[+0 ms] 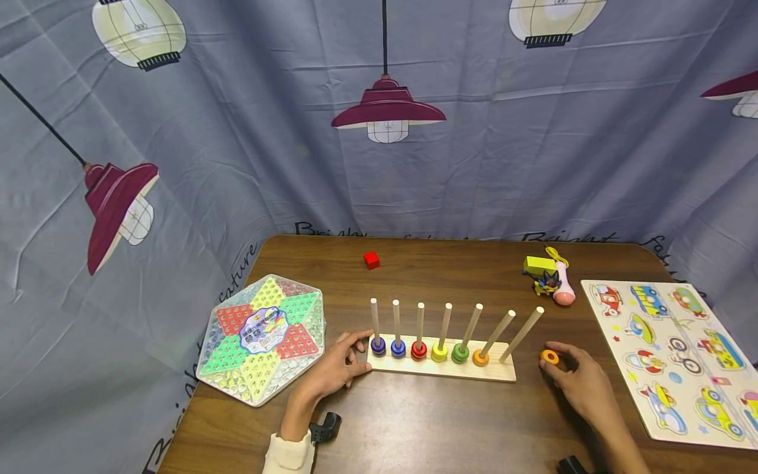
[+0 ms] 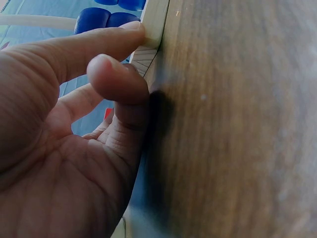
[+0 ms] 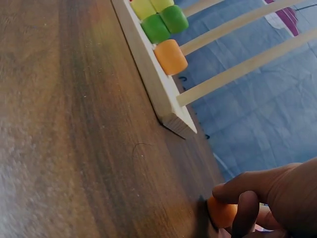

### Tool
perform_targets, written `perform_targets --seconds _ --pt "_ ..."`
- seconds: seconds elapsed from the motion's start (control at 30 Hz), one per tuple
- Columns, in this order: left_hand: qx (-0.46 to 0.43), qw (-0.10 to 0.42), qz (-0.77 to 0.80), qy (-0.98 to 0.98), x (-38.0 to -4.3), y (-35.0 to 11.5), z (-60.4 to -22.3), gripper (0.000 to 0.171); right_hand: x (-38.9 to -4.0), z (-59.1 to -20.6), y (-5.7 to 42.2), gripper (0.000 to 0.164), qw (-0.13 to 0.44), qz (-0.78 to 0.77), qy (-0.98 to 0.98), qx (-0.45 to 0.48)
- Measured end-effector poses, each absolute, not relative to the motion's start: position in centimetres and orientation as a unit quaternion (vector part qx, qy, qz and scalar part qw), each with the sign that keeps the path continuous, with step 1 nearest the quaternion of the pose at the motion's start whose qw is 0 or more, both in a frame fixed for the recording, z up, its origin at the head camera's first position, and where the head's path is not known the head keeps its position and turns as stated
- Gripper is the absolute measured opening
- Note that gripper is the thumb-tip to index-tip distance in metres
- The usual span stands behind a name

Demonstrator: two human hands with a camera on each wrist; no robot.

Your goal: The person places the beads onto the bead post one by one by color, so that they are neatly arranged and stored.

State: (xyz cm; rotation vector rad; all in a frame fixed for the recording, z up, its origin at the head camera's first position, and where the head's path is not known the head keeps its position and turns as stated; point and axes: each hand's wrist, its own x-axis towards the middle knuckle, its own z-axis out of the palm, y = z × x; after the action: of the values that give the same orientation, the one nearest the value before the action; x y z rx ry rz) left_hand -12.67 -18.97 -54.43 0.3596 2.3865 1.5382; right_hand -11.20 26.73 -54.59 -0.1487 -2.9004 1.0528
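Observation:
A wooden peg rack (image 1: 441, 370) lies across the table, its upright pegs carrying purple, blue, red, yellow, green and orange beads. The orange bead (image 3: 171, 57) on the rack sits singly on its peg, while the green beads (image 3: 164, 24) are stacked as a pair. The rightmost peg (image 1: 521, 334) is bare. My left hand (image 1: 333, 365) holds the rack's left end, with thumb and a finger at its two edges. To the right of the rack, my right hand (image 1: 583, 382) pinches a loose orange bead (image 1: 549, 357) between thumb and fingers, low by the tabletop.
A hexagonal Chinese checkers box (image 1: 260, 339) lies at the left. At the right is a picture puzzle board (image 1: 675, 362). A red cube (image 1: 372, 260) sits at the back; a yellow block (image 1: 539, 265), a small figurine (image 1: 547, 283) and a pink-white toy (image 1: 563, 286) stand back right.

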Motion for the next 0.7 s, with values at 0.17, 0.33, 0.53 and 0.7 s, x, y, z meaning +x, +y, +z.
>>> perform_targets --seconds 0.17,0.33,0.53,0.7 --pt "0.127 0.137 0.531 0.826 -12.8 -19.0 -54.5 0.06 -11.3 -54.7 26.7 0.04 0.041 0.338 -0.939 -0.042" --pt "0.125 0.142 0.532 0.826 -12.7 -19.0 -54.4 0.06 -11.3 -53.4 26.5 0.038 0.066 0.339 -0.937 -0.049" --pt "0.119 0.139 0.53 0.828 -12.6 -18.9 -54.4 0.06 -11.7 -49.2 26.0 0.038 0.124 0.347 -0.929 -0.04" --pt "0.12 0.138 0.53 0.828 -12.5 -18.8 -54.5 0.061 -11.6 -45.1 25.3 0.04 0.182 0.357 -0.916 -0.027"
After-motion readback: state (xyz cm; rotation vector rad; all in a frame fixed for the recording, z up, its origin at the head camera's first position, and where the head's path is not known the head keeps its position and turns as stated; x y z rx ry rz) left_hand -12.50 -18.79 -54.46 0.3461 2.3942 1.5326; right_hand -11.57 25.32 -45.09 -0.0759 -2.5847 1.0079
